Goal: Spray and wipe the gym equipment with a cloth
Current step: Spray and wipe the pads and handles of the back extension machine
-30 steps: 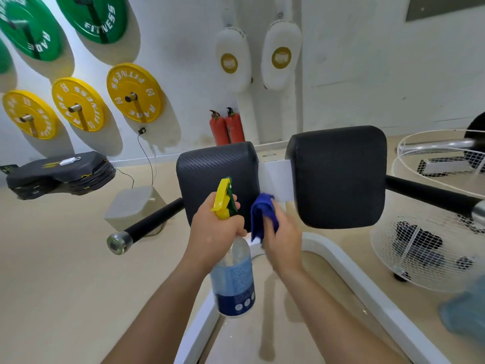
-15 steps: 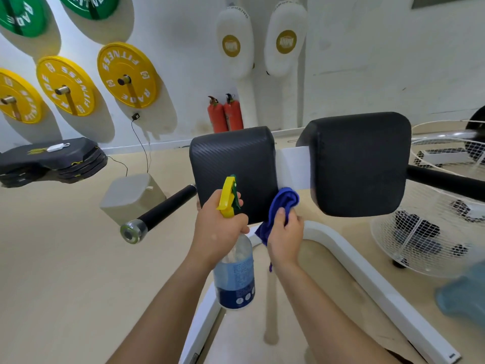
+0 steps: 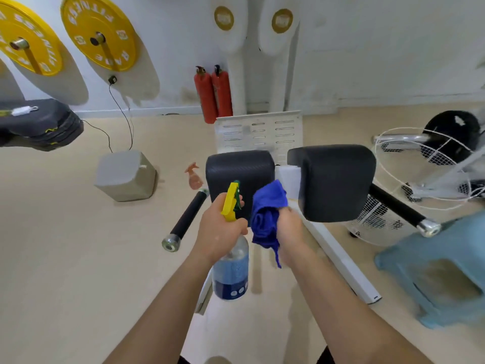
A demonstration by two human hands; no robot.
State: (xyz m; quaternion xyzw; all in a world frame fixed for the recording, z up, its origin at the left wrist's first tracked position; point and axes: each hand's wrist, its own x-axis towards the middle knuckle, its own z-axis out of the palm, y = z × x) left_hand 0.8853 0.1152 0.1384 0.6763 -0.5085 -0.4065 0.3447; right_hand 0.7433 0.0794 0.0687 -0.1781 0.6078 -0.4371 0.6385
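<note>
Gym equipment, a white metal frame carrying two black cushioned pads and black side bars, sits in the middle of the frame. The bigger pad is right of centre and the smaller pad is just left of it. Neither shows any obvious wet sheen or streaks, so how much has been cleaned cannot be told; most of the spraying and wiping looks to lie ahead.

Below the smaller pad, the clear plastic spray bottle with blue liquid and a yellow trigger points its nozzle at that pad. The left hand has its fingers wrapped round the bottle's neck at the trigger.

Beside it, the bunched blue microfibre cloth is held up before the gap between the pads; whether it touches them is unclear. The right hand has its fingers curled round the cloth.
</note>
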